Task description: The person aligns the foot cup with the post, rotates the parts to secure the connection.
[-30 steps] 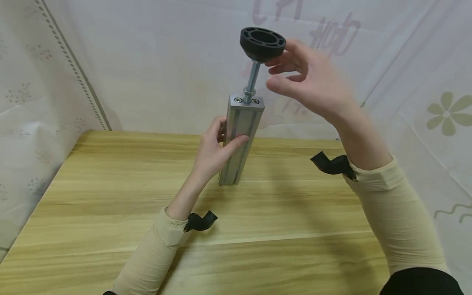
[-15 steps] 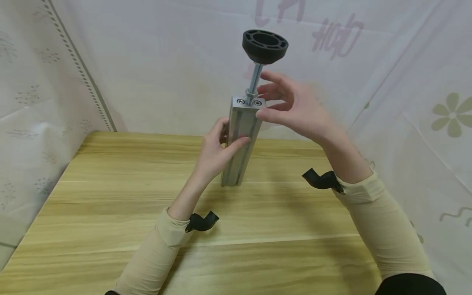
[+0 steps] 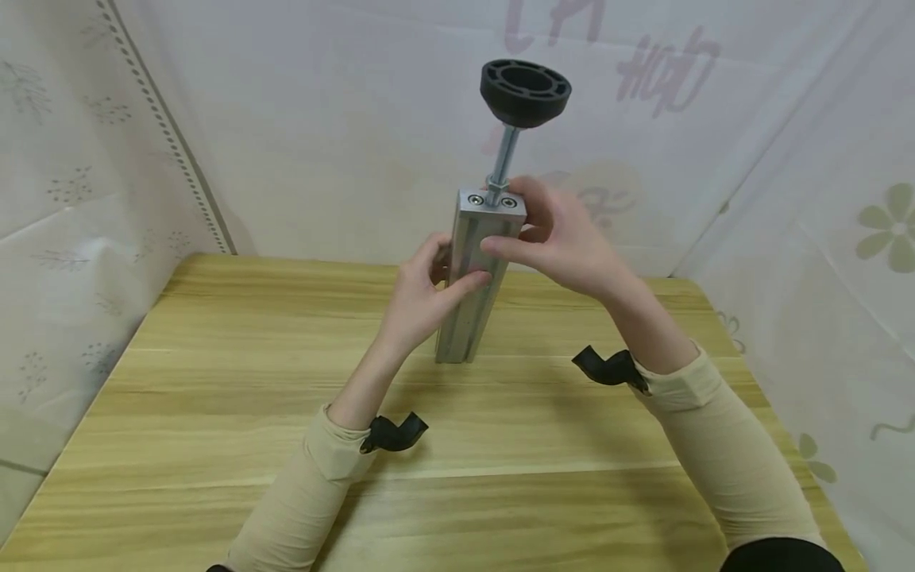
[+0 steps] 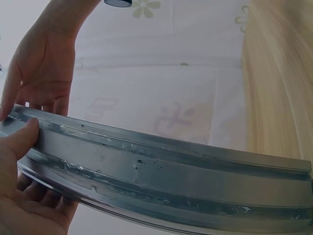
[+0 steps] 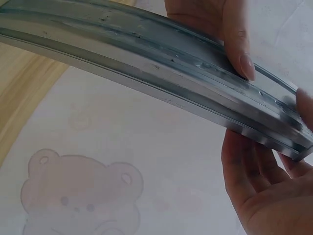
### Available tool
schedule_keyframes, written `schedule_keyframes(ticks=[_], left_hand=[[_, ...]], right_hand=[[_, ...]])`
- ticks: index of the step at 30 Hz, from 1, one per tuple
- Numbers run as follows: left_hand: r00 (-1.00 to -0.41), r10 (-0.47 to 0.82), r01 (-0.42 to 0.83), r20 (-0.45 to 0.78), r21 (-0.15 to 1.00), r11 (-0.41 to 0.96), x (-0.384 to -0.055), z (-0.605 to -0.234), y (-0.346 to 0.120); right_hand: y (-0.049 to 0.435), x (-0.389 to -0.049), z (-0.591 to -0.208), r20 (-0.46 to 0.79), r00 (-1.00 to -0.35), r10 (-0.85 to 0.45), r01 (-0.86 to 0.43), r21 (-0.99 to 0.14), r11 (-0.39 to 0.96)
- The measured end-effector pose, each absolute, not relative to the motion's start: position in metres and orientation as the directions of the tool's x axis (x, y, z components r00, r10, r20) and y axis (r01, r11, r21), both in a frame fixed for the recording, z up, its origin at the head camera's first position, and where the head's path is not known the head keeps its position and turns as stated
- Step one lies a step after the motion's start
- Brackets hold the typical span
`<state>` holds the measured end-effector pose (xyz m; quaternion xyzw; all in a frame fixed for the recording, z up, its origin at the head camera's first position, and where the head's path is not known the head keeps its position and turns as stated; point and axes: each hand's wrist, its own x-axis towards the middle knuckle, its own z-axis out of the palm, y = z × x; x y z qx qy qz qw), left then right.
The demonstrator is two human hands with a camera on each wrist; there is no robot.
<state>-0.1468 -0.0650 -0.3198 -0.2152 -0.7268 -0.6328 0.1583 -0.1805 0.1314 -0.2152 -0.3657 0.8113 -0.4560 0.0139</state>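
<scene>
A silver aluminium profile (image 3: 468, 310) stands upright, slightly tilted, its lower end overlapping the tabletop in the head view. From its capped top rises a threaded rod (image 3: 506, 152) with a nut (image 3: 498, 183), ending in a black round levelling foot (image 3: 525, 110) turned upward. My left hand (image 3: 422, 298) grips the profile around its left side, thumb across the near face. Higher up, just below the end cap, my right hand (image 3: 565, 242) holds the right side, thumb on the near face. In the right wrist view the right-hand fingers (image 5: 244, 169) curl beneath the grooved profile.
The wood-grain table (image 3: 286, 357) reaches back to a pale printed cloth (image 3: 322, 143) hanging close behind. More cloth hangs at the left and right sides. Black straps (image 3: 396, 433) project from both beige sleeve cuffs.
My right hand has come down from beside the black foot, past the rod, and taken hold of the profile's upper end. The left hand keeps its grip; the head view has shifted slightly.
</scene>
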Motion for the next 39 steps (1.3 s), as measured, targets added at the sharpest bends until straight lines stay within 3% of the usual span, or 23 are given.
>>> schedule_keyframes(ticks=[20, 29, 39], left_hand=[[-0.869, 0.105, 0.494, 0.484, 0.862, 0.113, -0.143, -0.319, -0.065], [-0.882, 0.119, 0.469, 0.456, 0.873, 0.129, -0.132, -0.305, -0.067], [-0.893, 0.138, 0.448, 0.429, 0.877, 0.173, -0.12, -0.291, -0.071]], right_hand=[[0.13, -0.173, -0.217, 0.352, -0.757, -0.55, -0.598, -0.713, 0.366], [0.129, -0.157, -0.214, 0.384, -0.798, -0.465, -0.549, -0.782, 0.295], [0.127, -0.143, -0.218, 0.47, -0.79, -0.393, -0.58, -0.781, 0.232]])
